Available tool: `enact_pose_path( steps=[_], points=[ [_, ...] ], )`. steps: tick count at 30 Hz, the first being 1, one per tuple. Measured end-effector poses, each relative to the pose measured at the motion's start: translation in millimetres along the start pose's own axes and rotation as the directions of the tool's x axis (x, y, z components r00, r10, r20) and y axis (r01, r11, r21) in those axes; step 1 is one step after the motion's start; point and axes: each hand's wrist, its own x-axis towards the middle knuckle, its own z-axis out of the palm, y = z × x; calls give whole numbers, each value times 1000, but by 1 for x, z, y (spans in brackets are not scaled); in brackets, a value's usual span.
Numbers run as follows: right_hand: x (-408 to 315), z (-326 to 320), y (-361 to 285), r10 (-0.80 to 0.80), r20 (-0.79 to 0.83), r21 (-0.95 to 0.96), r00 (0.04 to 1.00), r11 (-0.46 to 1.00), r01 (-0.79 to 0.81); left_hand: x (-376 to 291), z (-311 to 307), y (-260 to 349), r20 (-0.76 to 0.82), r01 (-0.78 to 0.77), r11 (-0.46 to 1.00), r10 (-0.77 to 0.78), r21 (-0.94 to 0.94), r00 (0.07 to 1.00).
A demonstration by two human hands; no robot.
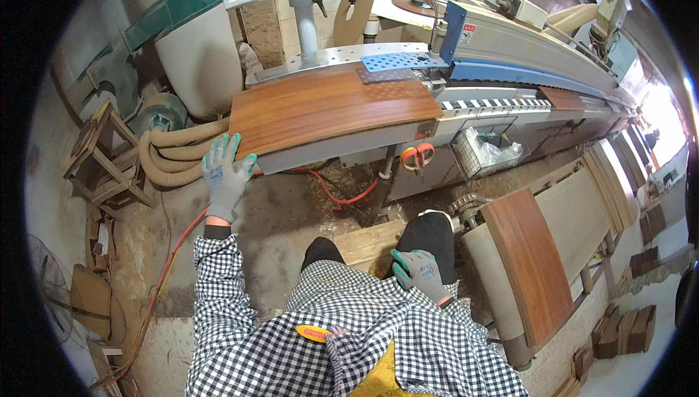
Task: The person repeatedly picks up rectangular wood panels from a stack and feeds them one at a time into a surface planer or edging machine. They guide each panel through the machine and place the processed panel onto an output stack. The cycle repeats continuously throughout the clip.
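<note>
My left hand (224, 176), in a grey glove with green fingertips, rests with spread fingers at the left near corner of a wood-grain board (327, 107). That board lies on the bed of an edge-banding machine (524, 53), its far right part under a blue perforated plate (401, 61). My right hand (420, 272), gloved the same way, lies on my thigh with its fingers bent and holds nothing that I can see. A second wood-grain board (529, 266) lies on a conveyor belt (573, 222) to my right. Farther along the machine sits another brown board (562, 98).
Red-handled scissors (417, 156) and a wire basket (489, 148) with plastic hang on the machine's front. Ribbed hoses (172, 159) and a wooden stool (109, 156) stand left; a red air hose (175, 255) crosses the floor. Board stacks (622, 331) lie at lower right.
</note>
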Motion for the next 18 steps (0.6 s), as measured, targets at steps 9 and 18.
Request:
enact_pose_path(
  steps=[9, 18],
  points=[
    [-2, 1, 0, -4, 5, 2, 1000, 1000, 4, -3, 4, -8, 34, 33, 989, -28, -145, 999],
    [-1, 0, -1, 0, 3, -3, 1000, 1000, 0, 3, -1, -9, 100, 46, 989, -32, -143, 994]
  ],
)
